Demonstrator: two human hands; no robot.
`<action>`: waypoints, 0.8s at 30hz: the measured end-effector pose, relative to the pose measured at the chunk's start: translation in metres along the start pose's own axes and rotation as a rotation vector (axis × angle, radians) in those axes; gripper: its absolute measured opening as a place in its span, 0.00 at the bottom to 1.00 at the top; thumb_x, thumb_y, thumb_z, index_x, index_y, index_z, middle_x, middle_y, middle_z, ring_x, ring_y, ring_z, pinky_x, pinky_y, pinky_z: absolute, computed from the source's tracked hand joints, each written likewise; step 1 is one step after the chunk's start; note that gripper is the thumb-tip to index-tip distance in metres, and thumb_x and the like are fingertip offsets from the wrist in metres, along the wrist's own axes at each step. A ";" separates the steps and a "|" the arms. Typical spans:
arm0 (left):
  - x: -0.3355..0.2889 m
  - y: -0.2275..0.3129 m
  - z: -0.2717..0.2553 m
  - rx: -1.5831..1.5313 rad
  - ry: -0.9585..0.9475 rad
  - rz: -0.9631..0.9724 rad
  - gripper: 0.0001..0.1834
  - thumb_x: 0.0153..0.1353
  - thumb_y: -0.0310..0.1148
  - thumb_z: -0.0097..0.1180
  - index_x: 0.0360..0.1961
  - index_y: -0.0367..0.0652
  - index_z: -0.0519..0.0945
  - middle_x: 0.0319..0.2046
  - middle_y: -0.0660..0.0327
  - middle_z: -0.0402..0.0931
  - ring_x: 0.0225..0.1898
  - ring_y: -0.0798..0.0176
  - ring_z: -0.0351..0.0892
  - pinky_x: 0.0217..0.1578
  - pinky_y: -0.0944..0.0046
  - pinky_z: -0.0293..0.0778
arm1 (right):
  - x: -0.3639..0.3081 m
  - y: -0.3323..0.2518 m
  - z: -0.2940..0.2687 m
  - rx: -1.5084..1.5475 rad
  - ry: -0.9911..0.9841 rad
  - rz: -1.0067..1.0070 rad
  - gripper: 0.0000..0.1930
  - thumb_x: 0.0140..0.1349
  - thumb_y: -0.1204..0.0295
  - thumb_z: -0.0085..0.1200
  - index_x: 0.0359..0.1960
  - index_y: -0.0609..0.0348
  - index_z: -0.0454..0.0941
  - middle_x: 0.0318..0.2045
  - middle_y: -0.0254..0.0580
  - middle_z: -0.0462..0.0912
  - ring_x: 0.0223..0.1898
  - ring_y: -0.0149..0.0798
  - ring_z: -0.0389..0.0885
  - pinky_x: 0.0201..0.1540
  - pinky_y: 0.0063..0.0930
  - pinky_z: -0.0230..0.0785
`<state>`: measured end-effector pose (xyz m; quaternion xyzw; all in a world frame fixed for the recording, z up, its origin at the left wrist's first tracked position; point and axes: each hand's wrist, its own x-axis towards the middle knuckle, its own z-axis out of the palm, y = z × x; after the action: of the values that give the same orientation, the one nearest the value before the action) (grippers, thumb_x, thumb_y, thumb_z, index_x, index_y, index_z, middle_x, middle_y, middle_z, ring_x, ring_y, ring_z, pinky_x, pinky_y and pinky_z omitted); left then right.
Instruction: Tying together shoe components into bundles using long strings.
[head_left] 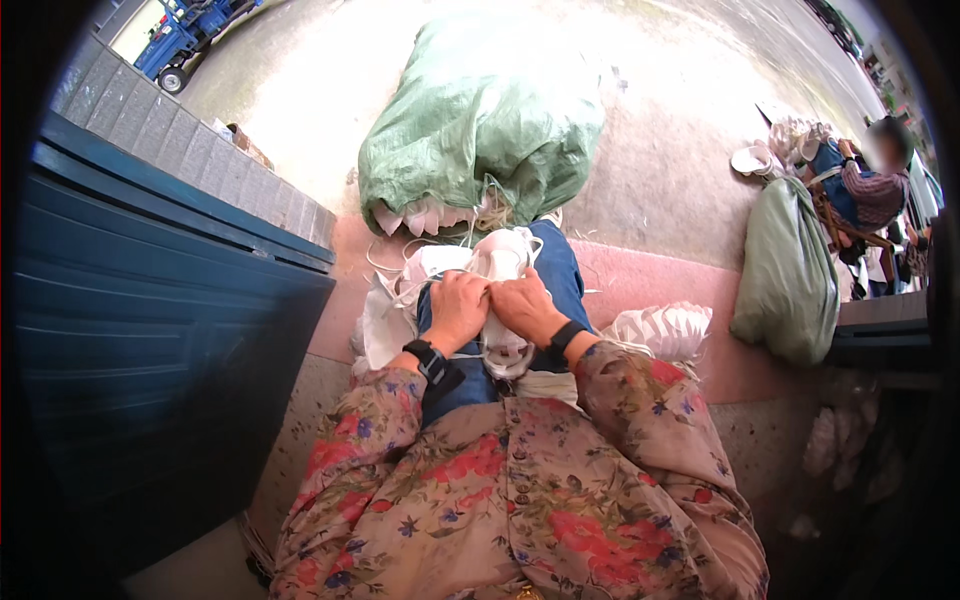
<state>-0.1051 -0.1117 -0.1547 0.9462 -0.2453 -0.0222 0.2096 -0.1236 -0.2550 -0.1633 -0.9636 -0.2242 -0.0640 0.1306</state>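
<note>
A white shoe with loose laces lies across my lap, its heel end toward me. My left hand is closed on a thin white shoelace over the left side of the shoe. Pressed up against it, my right hand also has its fingers drawn together at the lacing; the lace between the fingertips is mostly hidden. More white shoe pieces with trailing laces rest by my left knee. On my right lies a stack of white shoe pieces.
Just beyond my knees stands a large green woven sack, white pieces showing at its mouth. A blue metal door is close on the left. At the right, another green sack leans near a seated person.
</note>
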 end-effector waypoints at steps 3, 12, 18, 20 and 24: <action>-0.019 0.016 -0.011 -0.033 0.091 0.082 0.07 0.48 0.34 0.55 0.30 0.49 0.78 0.41 0.68 0.70 0.43 0.58 0.65 0.38 0.55 0.63 | -0.030 0.003 -0.018 0.243 -0.127 0.073 0.06 0.51 0.69 0.45 0.22 0.58 0.70 0.14 0.45 0.74 0.19 0.45 0.74 0.26 0.38 0.57; -0.002 0.070 -0.049 -0.509 -0.001 0.425 0.05 0.48 0.29 0.57 0.27 0.43 0.77 0.27 0.58 0.73 0.29 0.56 0.69 0.30 0.62 0.67 | -0.046 0.021 -0.056 1.377 0.200 0.777 0.12 0.63 0.65 0.41 0.25 0.59 0.69 0.23 0.35 0.72 0.25 0.28 0.70 0.24 0.23 0.58; -0.015 0.074 -0.057 -0.738 -0.004 0.228 0.07 0.52 0.27 0.55 0.33 0.38 0.78 0.24 0.59 0.74 0.25 0.67 0.71 0.26 0.70 0.67 | -0.051 0.013 -0.048 1.706 0.059 0.756 0.11 0.62 0.69 0.45 0.40 0.64 0.75 0.26 0.30 0.73 0.28 0.22 0.67 0.32 0.15 0.60; -0.013 0.054 -0.047 -0.743 0.008 -0.235 0.08 0.55 0.28 0.53 0.33 0.34 0.77 0.22 0.62 0.74 0.24 0.74 0.69 0.25 0.72 0.67 | -0.047 0.002 -0.044 1.479 0.182 0.623 0.11 0.60 0.70 0.48 0.39 0.64 0.76 0.28 0.32 0.75 0.31 0.24 0.69 0.36 0.17 0.61; -0.018 0.046 -0.038 -0.669 0.041 -0.183 0.10 0.56 0.29 0.52 0.33 0.31 0.76 0.20 0.63 0.74 0.22 0.77 0.68 0.23 0.73 0.66 | -0.039 -0.008 -0.051 1.532 0.132 0.676 0.11 0.60 0.70 0.49 0.38 0.64 0.77 0.31 0.33 0.76 0.34 0.25 0.70 0.38 0.17 0.62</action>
<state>-0.1361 -0.1254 -0.1024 0.8433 -0.1341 -0.1010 0.5105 -0.1654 -0.2782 -0.1198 -0.6182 0.1032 0.0924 0.7738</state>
